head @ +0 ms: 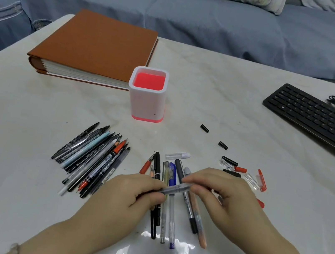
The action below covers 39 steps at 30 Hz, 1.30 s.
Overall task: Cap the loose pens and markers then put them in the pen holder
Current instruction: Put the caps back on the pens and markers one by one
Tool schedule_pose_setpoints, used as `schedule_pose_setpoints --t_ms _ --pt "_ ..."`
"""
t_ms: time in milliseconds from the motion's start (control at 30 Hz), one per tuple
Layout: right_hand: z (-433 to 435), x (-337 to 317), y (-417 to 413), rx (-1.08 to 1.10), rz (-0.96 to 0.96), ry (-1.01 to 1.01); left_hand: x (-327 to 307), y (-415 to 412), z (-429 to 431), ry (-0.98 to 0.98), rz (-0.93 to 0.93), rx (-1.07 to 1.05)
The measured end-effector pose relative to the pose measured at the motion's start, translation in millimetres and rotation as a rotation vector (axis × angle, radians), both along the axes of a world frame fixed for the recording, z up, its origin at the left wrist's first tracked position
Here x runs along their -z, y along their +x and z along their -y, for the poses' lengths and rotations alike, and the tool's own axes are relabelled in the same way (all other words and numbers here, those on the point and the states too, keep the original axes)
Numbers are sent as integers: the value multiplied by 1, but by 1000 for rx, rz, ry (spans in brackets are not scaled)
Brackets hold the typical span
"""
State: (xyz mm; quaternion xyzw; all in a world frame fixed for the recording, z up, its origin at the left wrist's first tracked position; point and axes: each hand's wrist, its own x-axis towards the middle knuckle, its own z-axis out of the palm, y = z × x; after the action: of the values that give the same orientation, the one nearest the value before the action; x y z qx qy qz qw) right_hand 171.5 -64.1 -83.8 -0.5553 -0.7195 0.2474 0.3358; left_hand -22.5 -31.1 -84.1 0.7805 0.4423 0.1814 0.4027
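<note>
Both hands meet over the table (242,108) — left hand (129,195) pinching a grey pen (174,190), right hand (224,190) fingers pinching its cap end (likely seating it); pen holder (147,95) waits empty.

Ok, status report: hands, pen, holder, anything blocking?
Left hand and right hand both grip one grey pen. Pen holder upright, no pens inside. Loose caps scattered right; only flat-lying pens between hands and holder.

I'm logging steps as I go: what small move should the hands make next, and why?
Probably press the cap fully on: left hand and right hand both pinch the grey pen, cap end toward the right hand; the pen holder shows no pens inside.
</note>
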Motion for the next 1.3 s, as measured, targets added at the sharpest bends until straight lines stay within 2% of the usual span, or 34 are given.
schedule_pose_setpoints --t_ms 67,100,167,200,233,300,400,500,633,700,767,867,967,1167,1300 --pt "0 2 1 5 -9 1 -4 6 -4 -201 87 -67" --pt "1 3 1 15 -40 -11 -5 7 -7 -361 144 -100" --pt "2 2 1 60 -227 -125 -6 11 -8 -700 262 -131" --pt "2 1 -1 95 -370 -207 -7 14 -6 -796 318 -131" --pt "1 1 -3 134 -510 -277 -7 17 -4 -813 357 -131" --pt "-2 6 -10 229 -707 -371 -6 22 -2 -713 407 -165" --pt "-5 13 -22 312 -882 -460 -2 21 -2 -556 400 -203" --pt "-10 14 -33 322 -944 -509 4 7 -3 -455 338 -221" --pt "-19 12 -51 323 -928 -457 2 -7 -3 -422 306 -246" --pt "-25 13 -53 367 -862 -435 5 -17 -5 -262 150 -201" --pt "-29 16 -50 416 -680 -417 13 -32 -13 -35 -56 -187" --pt "-30 23 -42 386 -199 -346 25 -57 -35 240 -227 -369" --pt "-27 32 -42 293 192 -273 33 -74 -56 339 -332 -488" --pt "-42 38 -38 268 409 -227 40 -79 -75 348 -560 -453" --pt "-59 36 -29 294 475 -158 42 -78 -81 342 -617 -437"
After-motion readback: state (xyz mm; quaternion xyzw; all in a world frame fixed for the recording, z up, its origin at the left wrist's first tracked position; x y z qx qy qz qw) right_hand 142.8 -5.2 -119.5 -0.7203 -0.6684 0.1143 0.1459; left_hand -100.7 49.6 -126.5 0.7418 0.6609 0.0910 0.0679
